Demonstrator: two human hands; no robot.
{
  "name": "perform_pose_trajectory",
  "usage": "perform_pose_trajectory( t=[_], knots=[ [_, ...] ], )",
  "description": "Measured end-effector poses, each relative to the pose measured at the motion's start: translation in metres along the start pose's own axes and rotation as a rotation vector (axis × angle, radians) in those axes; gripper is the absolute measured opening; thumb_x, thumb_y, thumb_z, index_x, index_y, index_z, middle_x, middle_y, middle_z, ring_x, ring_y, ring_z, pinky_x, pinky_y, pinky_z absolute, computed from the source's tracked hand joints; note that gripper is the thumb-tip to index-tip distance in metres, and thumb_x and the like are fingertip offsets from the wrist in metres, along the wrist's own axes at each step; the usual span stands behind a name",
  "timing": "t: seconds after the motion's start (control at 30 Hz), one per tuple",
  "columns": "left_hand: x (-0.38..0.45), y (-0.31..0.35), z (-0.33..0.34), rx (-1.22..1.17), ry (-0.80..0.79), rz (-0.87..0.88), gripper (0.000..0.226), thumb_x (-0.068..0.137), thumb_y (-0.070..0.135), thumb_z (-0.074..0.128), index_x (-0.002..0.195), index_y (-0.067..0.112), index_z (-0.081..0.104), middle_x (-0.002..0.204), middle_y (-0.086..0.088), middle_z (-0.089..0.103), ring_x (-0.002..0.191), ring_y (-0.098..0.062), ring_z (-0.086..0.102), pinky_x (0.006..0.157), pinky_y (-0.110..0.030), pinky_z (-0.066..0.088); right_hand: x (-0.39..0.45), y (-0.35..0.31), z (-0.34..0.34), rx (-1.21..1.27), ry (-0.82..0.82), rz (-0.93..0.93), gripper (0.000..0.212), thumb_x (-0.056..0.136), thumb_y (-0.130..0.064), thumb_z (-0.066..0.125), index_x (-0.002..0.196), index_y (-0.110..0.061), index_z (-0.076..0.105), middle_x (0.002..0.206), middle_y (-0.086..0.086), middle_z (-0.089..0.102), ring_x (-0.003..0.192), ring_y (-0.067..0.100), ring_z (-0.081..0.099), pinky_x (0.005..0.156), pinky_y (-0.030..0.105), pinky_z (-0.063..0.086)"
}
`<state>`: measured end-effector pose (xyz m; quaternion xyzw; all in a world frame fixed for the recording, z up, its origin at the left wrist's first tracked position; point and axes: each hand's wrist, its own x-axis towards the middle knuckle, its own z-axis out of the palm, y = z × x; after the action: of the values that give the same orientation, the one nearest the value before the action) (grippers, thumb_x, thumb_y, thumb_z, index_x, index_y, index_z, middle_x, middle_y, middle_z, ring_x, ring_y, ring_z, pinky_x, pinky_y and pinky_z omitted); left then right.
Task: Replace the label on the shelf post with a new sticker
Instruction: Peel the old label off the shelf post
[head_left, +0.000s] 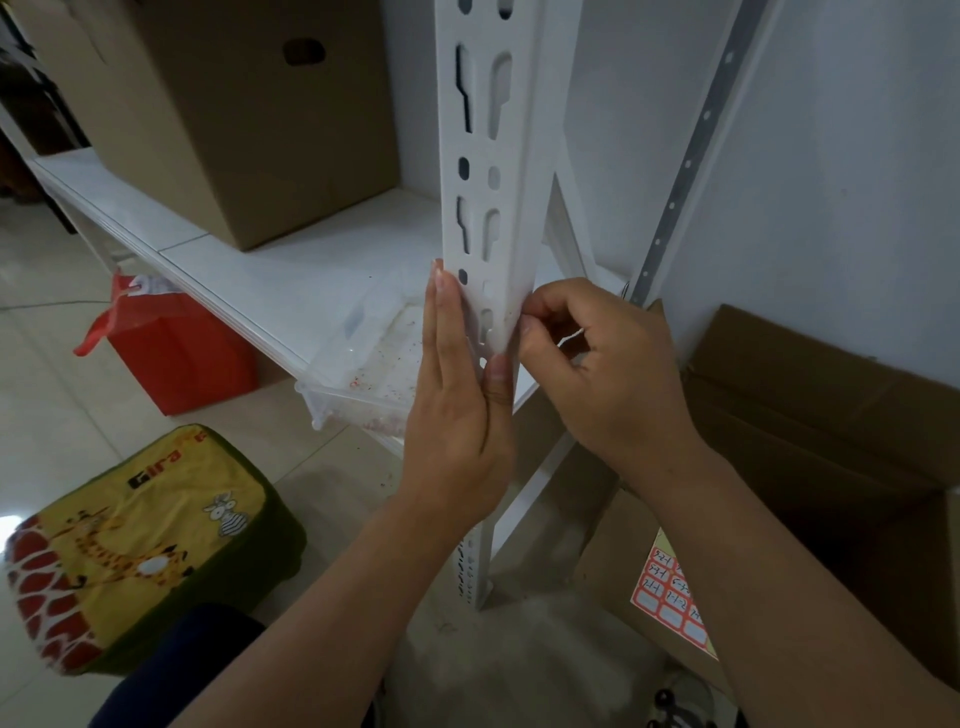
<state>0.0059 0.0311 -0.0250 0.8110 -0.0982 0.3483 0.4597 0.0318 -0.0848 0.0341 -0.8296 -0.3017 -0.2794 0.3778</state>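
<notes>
Shelf post: white slotted steel upright, rigid and fixed, rising between my two hands; I judge it can take firm bracing without shifting. My left hand lies flat along its left face, fingers straight and together, thumb pressed on the front edge just below my right grip. My right hand is curled at the post's right edge, fingertips drawn narrow against the metal, a thin pale strip showing inside the curl; whether that is the old label or residue I cannot tell. Sticker sheet: red-bordered blanks, some handwritten, lying on a cardboard box below my right wrist. I judge a sticker light, limp and tacky, best lifted by one corner and kept from folding on itself.
</notes>
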Motion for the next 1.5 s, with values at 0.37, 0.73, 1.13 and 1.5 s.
perform_pose_trajectory(
  t=[0.37, 0.73, 1.13, 1.5],
  knots=[
    [-0.002, 0.000, 0.000, 0.040, 0.007, 0.005, 0.063, 0.103, 0.030, 0.030, 0.152, 0.015, -0.006, 0.163, -0.005, 0.001, 0.150, -0.015, 0.002, 0.117, -0.013, 0.011, -0.002, -0.007, -0.009, 0.694, 0.002, 0.437, 0.011, 0.090, -0.001, 0.054, 0.086, -0.001, 0.064, 0.070, 0.006, 0.067, 0.062, 0.017, 0.065, 0.061, 0.023, 0.055],
    [0.002, 0.013, 0.000, 0.195, 0.318, 0.211, 0.039, 0.098, 0.033, 0.044, 0.130, 0.011, 0.039, 0.132, -0.009, 0.035, 0.125, -0.028, 0.039, 0.106, -0.025, 0.032, -0.010, 0.001, -0.013, 0.986, -0.203, 0.550, 0.021, 0.089, -0.011, 0.045, 0.080, -0.008, 0.063, 0.066, 0.009, 0.061, 0.061, 0.020, 0.057, 0.057, 0.027, 0.049],
    [0.004, 0.021, -0.008, 0.296, 0.330, 0.329, 0.019, 0.090, 0.017, 0.062, 0.087, 0.001, 0.071, 0.086, -0.016, 0.063, 0.088, -0.023, 0.052, 0.087, -0.013, 0.031, -0.011, 0.008, -0.017, 1.141, -0.323, 0.522, 0.024, 0.079, -0.013, 0.041, 0.080, -0.001, 0.062, 0.065, 0.013, 0.057, 0.058, 0.023, 0.053, 0.055, 0.029, 0.047],
    [0.008, 0.017, -0.012, 0.264, 0.372, 0.277, 0.039, 0.098, 0.030, 0.047, 0.076, 0.000, 0.060, 0.077, -0.015, 0.059, 0.082, -0.018, 0.047, 0.082, -0.012, 0.030, -0.015, 0.010, -0.015, 0.758, -0.183, 0.367, 0.030, 0.087, -0.011, 0.043, 0.090, -0.013, 0.073, 0.070, 0.005, 0.067, 0.065, 0.023, 0.062, 0.062, 0.029, 0.052]
  ],
)
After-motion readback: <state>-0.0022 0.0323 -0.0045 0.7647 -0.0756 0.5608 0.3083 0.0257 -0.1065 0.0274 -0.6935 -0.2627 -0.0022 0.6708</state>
